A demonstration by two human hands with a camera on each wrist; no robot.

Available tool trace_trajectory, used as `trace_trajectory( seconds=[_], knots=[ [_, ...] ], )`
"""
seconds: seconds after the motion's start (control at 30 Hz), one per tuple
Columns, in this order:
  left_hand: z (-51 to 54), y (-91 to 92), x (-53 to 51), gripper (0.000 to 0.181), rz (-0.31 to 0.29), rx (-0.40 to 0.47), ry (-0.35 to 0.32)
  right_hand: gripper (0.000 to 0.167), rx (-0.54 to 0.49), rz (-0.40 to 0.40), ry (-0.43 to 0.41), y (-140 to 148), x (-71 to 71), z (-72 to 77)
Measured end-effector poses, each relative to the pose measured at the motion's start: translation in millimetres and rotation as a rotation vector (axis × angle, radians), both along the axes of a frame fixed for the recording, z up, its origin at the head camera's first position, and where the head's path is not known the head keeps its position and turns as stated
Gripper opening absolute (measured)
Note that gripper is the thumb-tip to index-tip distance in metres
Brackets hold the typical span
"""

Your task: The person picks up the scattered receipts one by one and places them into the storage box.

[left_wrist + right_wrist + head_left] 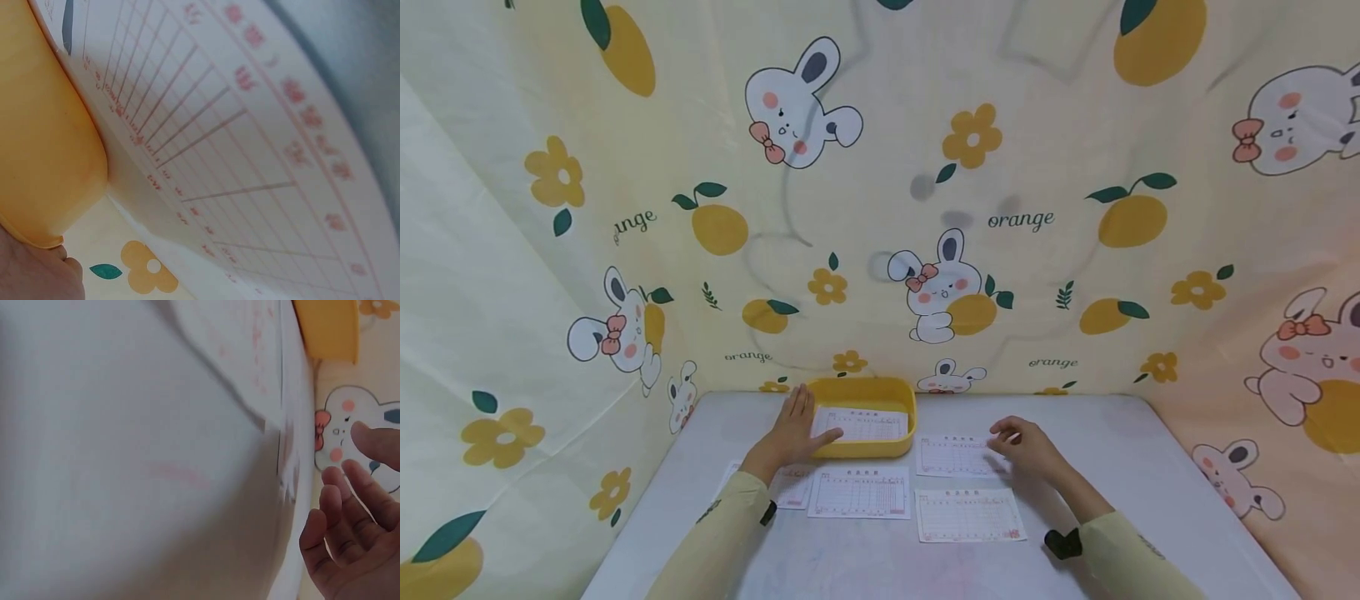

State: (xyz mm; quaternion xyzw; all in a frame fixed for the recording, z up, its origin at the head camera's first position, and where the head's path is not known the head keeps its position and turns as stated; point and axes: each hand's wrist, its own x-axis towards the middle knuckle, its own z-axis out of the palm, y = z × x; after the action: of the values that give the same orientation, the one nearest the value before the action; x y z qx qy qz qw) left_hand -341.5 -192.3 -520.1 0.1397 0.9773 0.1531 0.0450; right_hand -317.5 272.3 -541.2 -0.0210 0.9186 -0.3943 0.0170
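Note:
A yellow plastic basket (863, 451) stands at the back of the table, with a printed paper form (861, 425) in it. My left hand (792, 432) is at the basket's left side, fingers extended and thumb stretched over the front rim. In the left wrist view, part of that hand (37, 269) shows by the basket's edge (50, 125). My right hand (1032, 452) hovers at the right end of a form (953, 460) beside the basket. Its fingers (315, 528) are loosely bent, with nothing between them in the right wrist view.
In front lie another form (970, 518) at right, one in the middle (859, 496), and one (793, 490) at left, partly behind my left arm. The white table (865, 567) meets a patterned cloth backdrop (865, 192) at the back and sides.

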Motion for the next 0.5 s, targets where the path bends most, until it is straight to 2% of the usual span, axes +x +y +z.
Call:
trace_trajectory(
  seconds=[0.17,0.5],
  knots=[
    [-0.7,0.3,0.3,0.121,0.003,0.001,-0.002,0.034,0.026,0.01,0.004,8.4,0.3,0.8],
    [-0.9,0.3,1.3,0.121,0.002,-0.01,0.0,0.05,0.051,0.019,-0.096,17.1,2.1,0.0]
  ],
)
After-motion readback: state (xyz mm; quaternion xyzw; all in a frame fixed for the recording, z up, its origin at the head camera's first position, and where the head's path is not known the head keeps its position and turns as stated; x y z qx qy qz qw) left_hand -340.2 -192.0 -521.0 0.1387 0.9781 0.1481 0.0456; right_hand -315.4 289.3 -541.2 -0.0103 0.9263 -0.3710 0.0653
